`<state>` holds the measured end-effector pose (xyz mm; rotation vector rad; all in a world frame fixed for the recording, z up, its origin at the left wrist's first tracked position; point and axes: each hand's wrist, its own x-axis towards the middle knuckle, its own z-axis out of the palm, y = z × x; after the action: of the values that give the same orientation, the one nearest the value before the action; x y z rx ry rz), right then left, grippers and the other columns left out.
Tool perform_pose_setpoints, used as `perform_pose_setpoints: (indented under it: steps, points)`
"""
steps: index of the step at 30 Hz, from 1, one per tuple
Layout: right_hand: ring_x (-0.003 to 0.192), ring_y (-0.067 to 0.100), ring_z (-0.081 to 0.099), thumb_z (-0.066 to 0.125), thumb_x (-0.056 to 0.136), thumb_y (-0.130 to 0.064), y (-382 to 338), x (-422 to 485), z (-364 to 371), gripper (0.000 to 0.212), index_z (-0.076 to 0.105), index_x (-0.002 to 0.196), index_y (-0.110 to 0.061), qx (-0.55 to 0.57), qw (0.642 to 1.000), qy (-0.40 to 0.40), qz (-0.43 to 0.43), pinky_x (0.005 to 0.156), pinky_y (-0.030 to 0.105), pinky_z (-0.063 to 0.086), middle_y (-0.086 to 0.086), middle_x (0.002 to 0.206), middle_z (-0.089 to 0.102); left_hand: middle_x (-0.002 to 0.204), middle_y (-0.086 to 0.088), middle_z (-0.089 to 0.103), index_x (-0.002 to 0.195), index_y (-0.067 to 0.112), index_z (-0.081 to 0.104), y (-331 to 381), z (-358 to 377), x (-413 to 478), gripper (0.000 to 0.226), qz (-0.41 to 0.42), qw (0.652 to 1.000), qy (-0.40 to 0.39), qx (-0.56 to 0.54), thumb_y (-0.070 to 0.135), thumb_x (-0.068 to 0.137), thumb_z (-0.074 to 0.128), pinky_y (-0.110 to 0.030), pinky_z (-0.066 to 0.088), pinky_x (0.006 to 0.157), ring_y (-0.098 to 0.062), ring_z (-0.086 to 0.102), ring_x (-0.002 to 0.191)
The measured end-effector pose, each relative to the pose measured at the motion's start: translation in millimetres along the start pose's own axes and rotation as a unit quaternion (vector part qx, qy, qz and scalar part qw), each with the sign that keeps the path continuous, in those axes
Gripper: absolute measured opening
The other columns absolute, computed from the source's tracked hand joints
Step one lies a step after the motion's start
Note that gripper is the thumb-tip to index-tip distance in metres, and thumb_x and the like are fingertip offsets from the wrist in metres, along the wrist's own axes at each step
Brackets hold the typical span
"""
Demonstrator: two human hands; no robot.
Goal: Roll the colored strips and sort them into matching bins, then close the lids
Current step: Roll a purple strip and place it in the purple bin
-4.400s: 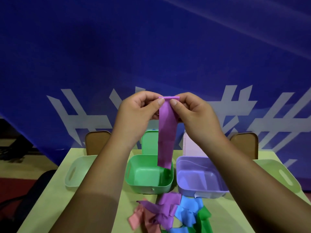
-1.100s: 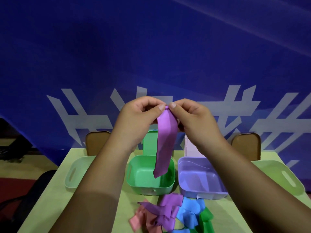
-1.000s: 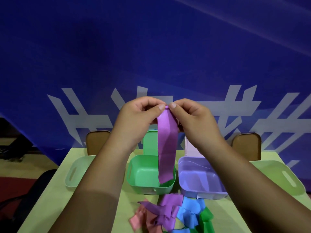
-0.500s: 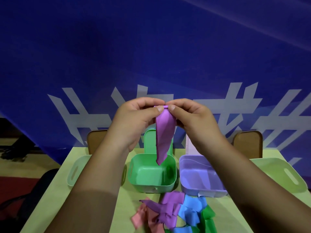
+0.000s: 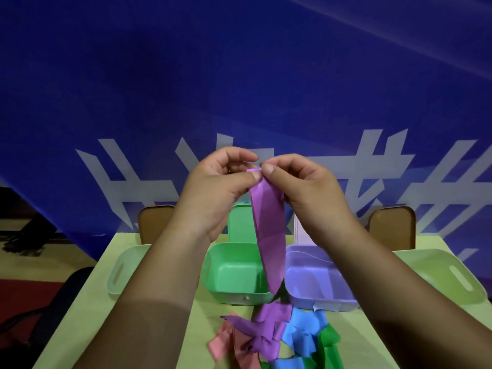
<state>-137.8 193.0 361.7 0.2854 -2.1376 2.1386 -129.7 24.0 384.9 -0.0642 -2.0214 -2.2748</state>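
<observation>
I hold a purple strip (image 5: pixel 269 235) up in front of me by its top end. My left hand (image 5: pixel 213 193) and my right hand (image 5: pixel 300 190) both pinch that end between thumb and fingers. The strip hangs straight down over the gap between the green bin (image 5: pixel 234 288) and the purple bin (image 5: pixel 319 299), both open and with nothing visible inside. On the table in front of the bins lies a pile of loose strips (image 5: pixel 274 339) in pink, purple, blue and green.
A pale green bin (image 5: pixel 119 272) stands at the left and a light green bin (image 5: pixel 442 275) at the right. Upright lids (image 5: pixel 239 222) stand behind the middle bins, brown lids (image 5: pixel 151 222) behind the outer ones. A blue banner hangs behind the table (image 5: pixel 87 315).
My hands stay at the strip's top end, working it between the fingers. The hanging part has swung and twisted and now hangs straight again.
</observation>
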Motion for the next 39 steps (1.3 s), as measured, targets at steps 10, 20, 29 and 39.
perform_pose_setpoints:
  steps: [10,20,29,39]
  points:
    - [0.086,0.016,0.073,0.074,0.1,-0.022,3.3,3.0,-3.5,0.008,0.081,0.104,-0.024,-0.022,0.999,-0.019,-0.014,0.085,0.045,0.064,0.0,0.093,0.08,0.086,-0.005,0.067,0.101,0.01,0.071,-2.5,-1.6,-0.6,0.034,-0.033,0.996,-0.016,-0.087,-0.021,0.088,0.068,-0.029,0.063,0.084,-0.016,0.073,0.083]
    - [0.086,0.024,0.071,0.077,0.098,-0.018,0.8,1.3,-2.9,0.009,0.08,0.102,-0.025,-0.031,0.999,-0.006,-0.027,0.084,0.054,0.06,0.005,0.092,0.077,0.095,-0.009,0.078,0.117,0.003,0.069,-5.5,-5.0,-3.9,0.031,-0.058,0.989,-0.011,-0.137,-0.015,0.092,0.068,-0.03,0.063,0.088,-0.023,0.076,0.095]
    - [0.092,0.025,0.073,0.077,0.097,-0.014,-1.0,-0.2,-0.3,0.013,0.078,0.1,-0.027,-0.048,0.998,-0.015,-0.046,0.084,0.048,0.062,-0.002,0.093,0.078,0.106,-0.015,0.08,0.11,0.012,0.079,-11.9,-9.5,-7.4,0.018,-0.007,0.999,0.019,0.04,0.011,0.092,0.082,-0.046,0.065,0.094,-0.032,0.079,0.102]
    - [0.098,0.01,0.075,0.077,0.098,-0.016,1.8,5.8,-2.1,0.019,0.078,0.11,-0.03,-0.09,0.994,-0.024,-0.063,0.093,0.045,0.063,-0.01,0.099,0.079,0.097,-0.012,0.08,0.103,0.017,0.081,-10.9,-12.2,-7.2,0.013,0.023,0.996,0.043,0.074,0.009,0.094,0.082,-0.035,0.064,0.074,-0.026,0.082,0.091]
